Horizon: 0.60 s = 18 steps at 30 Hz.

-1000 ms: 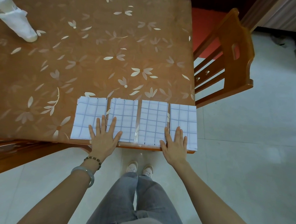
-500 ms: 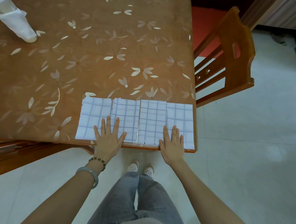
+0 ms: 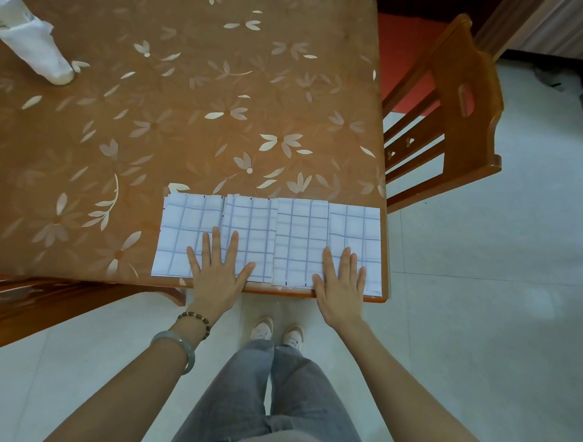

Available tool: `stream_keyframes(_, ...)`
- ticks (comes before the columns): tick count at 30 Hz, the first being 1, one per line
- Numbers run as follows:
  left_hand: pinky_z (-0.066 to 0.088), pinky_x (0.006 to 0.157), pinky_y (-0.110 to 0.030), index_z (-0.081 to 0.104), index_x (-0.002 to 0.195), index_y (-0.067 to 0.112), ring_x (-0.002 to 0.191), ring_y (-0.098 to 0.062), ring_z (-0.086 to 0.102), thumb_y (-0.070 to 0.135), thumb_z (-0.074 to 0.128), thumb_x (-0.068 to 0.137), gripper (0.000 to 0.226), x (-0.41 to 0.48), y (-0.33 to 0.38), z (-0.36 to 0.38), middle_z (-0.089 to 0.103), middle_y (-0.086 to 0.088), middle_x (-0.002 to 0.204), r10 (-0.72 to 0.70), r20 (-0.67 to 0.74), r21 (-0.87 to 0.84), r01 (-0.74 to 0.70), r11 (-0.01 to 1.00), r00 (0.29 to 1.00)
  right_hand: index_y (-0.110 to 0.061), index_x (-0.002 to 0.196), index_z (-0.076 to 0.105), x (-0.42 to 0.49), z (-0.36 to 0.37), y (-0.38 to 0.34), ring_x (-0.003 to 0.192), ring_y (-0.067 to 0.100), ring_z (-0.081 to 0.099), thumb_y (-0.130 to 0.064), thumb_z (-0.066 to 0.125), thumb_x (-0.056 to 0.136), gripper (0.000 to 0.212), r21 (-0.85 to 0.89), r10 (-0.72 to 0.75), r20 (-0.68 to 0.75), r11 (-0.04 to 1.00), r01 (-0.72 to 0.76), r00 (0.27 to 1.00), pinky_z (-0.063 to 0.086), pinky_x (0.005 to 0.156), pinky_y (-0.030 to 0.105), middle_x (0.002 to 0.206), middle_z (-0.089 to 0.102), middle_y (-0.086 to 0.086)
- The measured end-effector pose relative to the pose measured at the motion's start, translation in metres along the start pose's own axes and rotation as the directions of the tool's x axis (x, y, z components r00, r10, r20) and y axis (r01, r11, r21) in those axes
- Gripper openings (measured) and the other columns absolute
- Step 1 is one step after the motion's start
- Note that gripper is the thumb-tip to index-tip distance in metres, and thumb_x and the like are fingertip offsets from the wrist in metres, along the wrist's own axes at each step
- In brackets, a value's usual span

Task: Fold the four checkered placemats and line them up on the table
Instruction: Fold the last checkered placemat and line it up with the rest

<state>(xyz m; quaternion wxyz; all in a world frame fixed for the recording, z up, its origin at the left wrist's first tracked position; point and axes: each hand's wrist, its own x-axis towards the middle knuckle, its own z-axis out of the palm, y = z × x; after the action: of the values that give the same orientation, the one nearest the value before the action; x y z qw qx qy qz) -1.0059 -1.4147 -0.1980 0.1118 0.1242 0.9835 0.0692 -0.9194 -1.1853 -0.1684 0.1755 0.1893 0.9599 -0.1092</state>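
From the head view, the four folded white placemats with blue checks lie edge to edge in a row along the near edge of the brown flower-patterned tabletop [image 3: 187,118], toward its 4 o'clock corner: the leftmost placemat [image 3: 184,228], the second placemat [image 3: 250,225], the third placemat [image 3: 299,238] and the rightmost placemat [image 3: 356,228]. The left hand [image 3: 218,271] lies flat with fingers spread across the seam of the first pair; the right hand [image 3: 341,278] lies flat across the seam of the second pair; neither grip holds anything, both palms simply press down. I judge the folding done and the lining-up in its last touches. The next move, I would say, calls for squaring the far edges, which look a little uneven, and easing the rightmost mat away from the tabletop's right edge, which it nearly touches. The palms hide the near corners of the mats, and how many layers each fold has cannot be told. At 10 o'clock a white paper-wrapped object [image 3: 28,40] is cut off by the frame; at 2 o'clock stands a wooden chair [image 3: 460,111].
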Motion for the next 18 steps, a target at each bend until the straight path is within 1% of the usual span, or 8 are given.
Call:
stream_keyframes(3, 0.005, 0.112, -0.065, 0.016, 0.154, 0.024, 0.146, -0.038, 0.012, 0.069, 0.01, 0.091, 0.077, -0.0011, -0.0037, -0.0014, 0.013, -0.015, 0.16, -0.01, -0.003, 0.004, 0.01, 1.0, 1.0, -0.028, 0.151, 0.001, -0.0008, -0.0009, -0.0009, 0.146, 0.031, -0.004, -0.065, -0.026, 0.079, 0.086, 0.01, 0.0, -0.029, 1.0, 0.001, 1.0, -0.009, 0.113, 0.045, 0.159, -0.002, 0.012)
stream_keyframes(5, 0.007, 0.112, -0.066, 0.015, 0.153, 0.026, 0.146, -0.038, 0.012, 0.069, 0.009, 0.092, 0.075, -0.0027, -0.0071, 0.0, 0.014, -0.013, 0.16, 0.004, 0.015, 0.014, -0.005, 1.0, 1.0, -0.028, 0.151, -0.004, -0.0004, 0.0008, 0.0004, 0.146, 0.03, -0.006, -0.065, -0.031, 0.075, 0.089, 0.002, -0.014, -0.018, 1.0, 0.014, 1.0, -0.009, 0.114, 0.045, 0.159, -0.005, 0.011)
stream_keyframes(8, 0.01, 0.111, -0.067, 0.017, 0.153, 0.027, 0.145, -0.039, 0.015, 0.07, 0.004, 0.091, 0.076, -0.0058, -0.0103, 0.0017, 0.017, -0.014, 0.159, 0.012, 0.045, 0.021, -0.013, 1.0, 0.999, -0.029, 0.146, -0.017, 0.0002, 0.0037, 0.0013, 0.145, 0.029, -0.013, -0.066, -0.039, 0.066, 0.092, -0.007, -0.023, 0.023, 1.0, 0.023, 0.999, -0.009, 0.115, 0.045, 0.158, -0.013, 0.01)
stream_keyframes(11, 0.011, 0.111, -0.067, 0.018, 0.153, 0.027, 0.145, -0.039, 0.016, 0.071, 0.002, 0.091, 0.078, -0.006, -0.0102, 0.0027, 0.018, -0.015, 0.159, 0.014, 0.063, 0.026, -0.015, 1.0, 0.998, -0.028, 0.143, -0.021, 0.0002, 0.0062, 0.0023, 0.144, 0.029, -0.014, -0.066, -0.038, 0.067, 0.087, -0.017, -0.031, 0.03, 0.999, 0.031, 0.999, -0.009, 0.114, 0.045, 0.158, -0.013, 0.011)
stream_keyframes(13, 0.01, 0.111, -0.067, 0.017, 0.153, 0.027, 0.145, -0.039, 0.015, 0.071, 0.003, 0.09, 0.078, -0.0057, -0.0094, 0.002, 0.017, -0.014, 0.159, 0.024, 0.055, 0.029, -0.026, 0.999, 0.998, -0.028, 0.147, -0.014, 0.0006, 0.0064, 0.0027, 0.145, 0.03, -0.013, -0.065, -0.035, 0.07, 0.088, -0.017, -0.035, 0.028, 0.999, 0.036, 0.999, -0.009, 0.114, 0.045, 0.158, -0.012, 0.011)
stream_keyframes(15, 0.006, 0.112, -0.065, 0.015, 0.153, 0.027, 0.146, -0.038, 0.013, 0.072, 0.004, 0.09, 0.078, -0.0052, -0.0099, 0.001, 0.015, -0.014, 0.159, 0.025, 0.039, 0.032, -0.026, 0.999, 0.999, -0.028, 0.151, -0.003, 0.0008, 0.0045, 0.0022, 0.145, 0.031, -0.01, -0.065, -0.029, 0.076, 0.087, -0.006, -0.031, 0.007, 1.0, 0.031, 1.0, -0.008, 0.114, 0.046, 0.158, -0.008, 0.012)
stream_keyframes(16, 0.004, 0.113, -0.064, 0.015, 0.153, 0.027, 0.146, -0.038, 0.012, 0.072, 0.005, 0.09, 0.078, -0.0052, -0.0091, -0.0013, 0.014, -0.013, 0.16, 0.023, 0.031, 0.029, -0.024, 0.999, 0.999, -0.028, 0.151, 0.002, 0.0006, 0.0027, 0.0013, 0.145, 0.032, -0.007, -0.064, -0.024, 0.081, 0.083, -0.003, -0.023, -0.005, 1.0, 0.023, 1.0, -0.006, 0.114, 0.047, 0.159, -0.004, 0.012)
stream_keyframes(18, 0.001, 0.115, -0.059, 0.017, 0.153, 0.024, 0.146, -0.037, 0.012, 0.071, 0.008, 0.091, 0.078, -0.0062, -0.0066, -0.0039, 0.015, -0.014, 0.159, 0.066, -0.003, 0.038, -0.066, 0.997, 0.998, -0.028, 0.151, 0.009, 0.0007, 0.0026, -0.0012, 0.144, 0.033, -0.002, -0.062, -0.013, 0.089, 0.074, -0.029, -0.034, -0.01, 0.999, 0.033, 0.999, -0.002, 0.114, 0.048, 0.158, 0.004, 0.014)
